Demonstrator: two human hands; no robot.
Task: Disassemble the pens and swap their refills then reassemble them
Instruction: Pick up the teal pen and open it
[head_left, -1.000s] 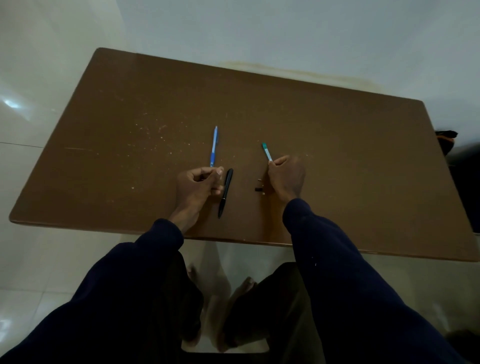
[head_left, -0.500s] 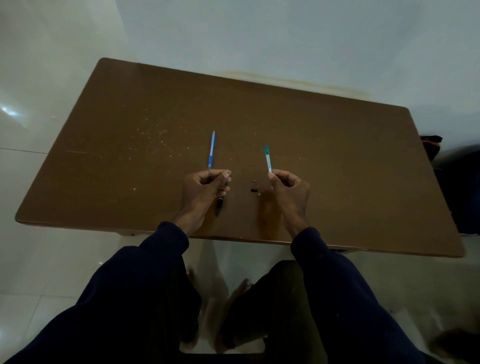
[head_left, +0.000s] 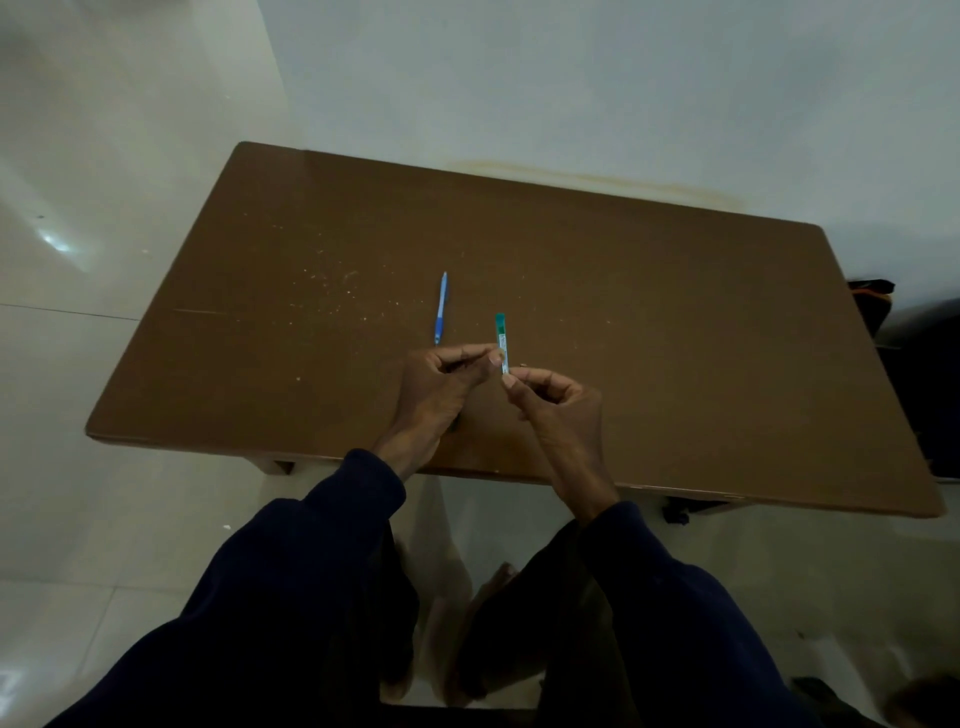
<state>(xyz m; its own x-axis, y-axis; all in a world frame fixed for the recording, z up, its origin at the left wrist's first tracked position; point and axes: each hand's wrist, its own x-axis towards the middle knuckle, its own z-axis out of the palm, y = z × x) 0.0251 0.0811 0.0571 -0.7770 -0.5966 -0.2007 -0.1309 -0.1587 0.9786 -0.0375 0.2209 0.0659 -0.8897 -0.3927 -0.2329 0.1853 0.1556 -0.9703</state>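
Note:
On the brown table (head_left: 675, 322) lies a blue pen (head_left: 441, 306), just beyond my hands. A white pen barrel with a green cap (head_left: 502, 338) points upward and away from me. My right hand (head_left: 556, 405) pinches its lower end. My left hand (head_left: 441, 389) is curled right beside it, fingertips touching the barrel's lower part. This hand also seems to hold the black pen, which is mostly hidden; a dark end (head_left: 455, 427) shows under the palm. A small loose part (head_left: 522, 366) peeks out on the table behind my right fingers.
Pale specks dot the tabletop left of the blue pen. A dark bag (head_left: 872, 296) stands off the table's right edge. My dark sleeves and knees fill the bottom of the view, over a glossy tiled floor.
My hands have come together above the table. The right hand carried the green-capped barrel left toward the left hand, which lifted with the black pen. The view has tilted, so the table sits lower.

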